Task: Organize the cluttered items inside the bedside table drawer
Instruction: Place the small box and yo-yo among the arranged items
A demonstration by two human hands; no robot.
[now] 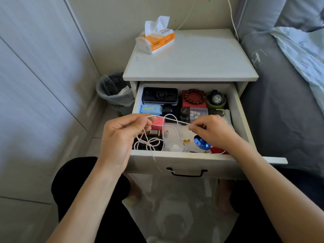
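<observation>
The bedside table drawer [189, 159] stands pulled out, full of small items. A thin white cable [172, 121] is stretched above it between my hands. My left hand [122, 135] pinches one part of the cable, with loops hanging below it and a loose end trailing over the drawer front. My right hand [213, 131] pinches the cable's other part. In the drawer lie a black box [159, 97], a red box with a bead bracelet [193, 99], a black watch [217, 99], a clear dice case [198, 113], a blue packet [150, 109] and a shiny blue object [201, 142].
An orange tissue pack [156, 39] sits on the bedside table top [201, 60]. A lined bin [114, 90] stands on the floor at the left. The grey bed [284, 95] is at the right. My knees flank the drawer handle [186, 172].
</observation>
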